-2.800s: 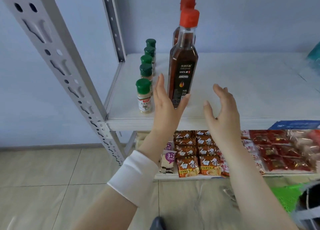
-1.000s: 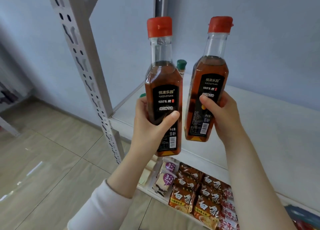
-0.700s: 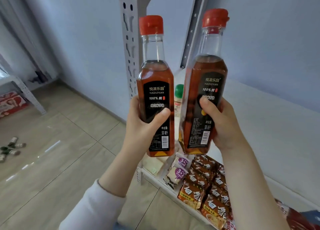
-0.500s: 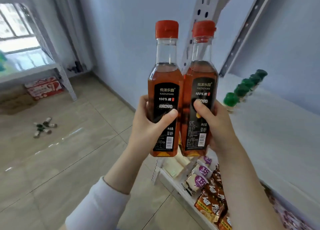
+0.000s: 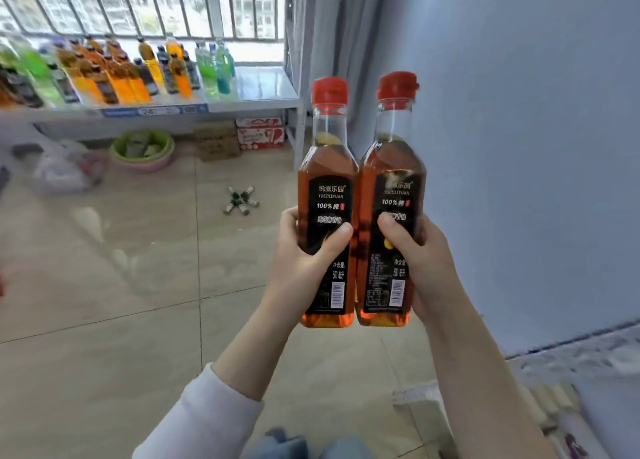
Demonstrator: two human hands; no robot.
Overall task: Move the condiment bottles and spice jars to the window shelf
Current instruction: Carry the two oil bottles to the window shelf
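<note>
Bottles upright and touching side by side at chest height, my left hand wrapped round the left bottle, my right hand gripping the right bottle, window shelf well ahead across the floor, drinks lined up on it.

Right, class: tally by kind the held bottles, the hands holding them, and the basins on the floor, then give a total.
Held bottles: 2 (left bottle, right bottle)
Hands: 2 (left hand, right hand)
Basin: 1
Total: 5
</note>
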